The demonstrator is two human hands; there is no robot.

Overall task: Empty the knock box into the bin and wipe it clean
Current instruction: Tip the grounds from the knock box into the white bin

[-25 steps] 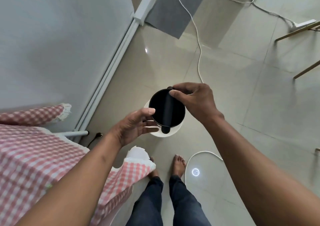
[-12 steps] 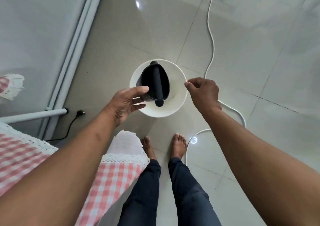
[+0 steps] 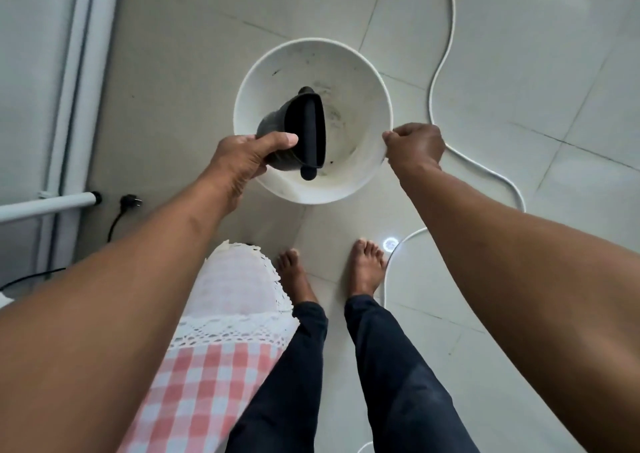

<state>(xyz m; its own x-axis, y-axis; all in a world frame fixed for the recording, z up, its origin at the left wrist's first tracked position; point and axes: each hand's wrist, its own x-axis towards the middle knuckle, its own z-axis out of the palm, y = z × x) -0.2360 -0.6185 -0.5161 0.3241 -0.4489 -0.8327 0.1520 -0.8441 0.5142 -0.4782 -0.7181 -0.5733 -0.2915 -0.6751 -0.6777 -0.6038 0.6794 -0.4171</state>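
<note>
left hand grips knock box tilted over bin; right hand fingers pinch rim.

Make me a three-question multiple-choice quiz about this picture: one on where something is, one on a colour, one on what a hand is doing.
1. Where is the black knock box?
A. Flat on the floor
B. Held tilted over the bin
C. On the checked cloth

2. What colour is the bin?
A. White
B. Red
C. Green

3. What is the right hand doing?
A. Hanging free
B. Holding a rag
C. Pinching the bin's rim

Answers:
1 B: the left hand grips the knock box, its mouth turned sideways above the bin.
2 A: its rim and inner wall are white, with dark smudges.
3 C: its curled fingers close on the rim's right edge.
</note>
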